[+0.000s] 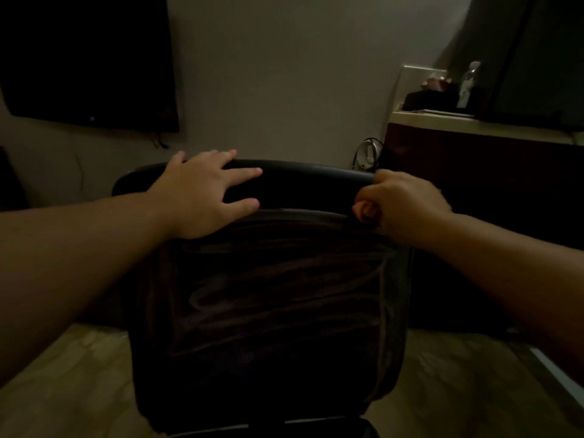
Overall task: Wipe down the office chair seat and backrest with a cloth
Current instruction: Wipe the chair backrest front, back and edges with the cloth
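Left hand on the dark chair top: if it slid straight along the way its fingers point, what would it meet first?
Probably the right hand, gripping the black chair backrest's top edge; the left hand points that way.

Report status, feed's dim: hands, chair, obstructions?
Left hand flat on black chair backrest top. Right hand gripping its top edge. No cloth visible. Nothing blocking.

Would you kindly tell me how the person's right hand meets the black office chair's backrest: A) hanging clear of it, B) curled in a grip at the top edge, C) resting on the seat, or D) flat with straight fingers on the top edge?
B: the right hand has its fingers curled around the top edge of the black office chair's backrest.
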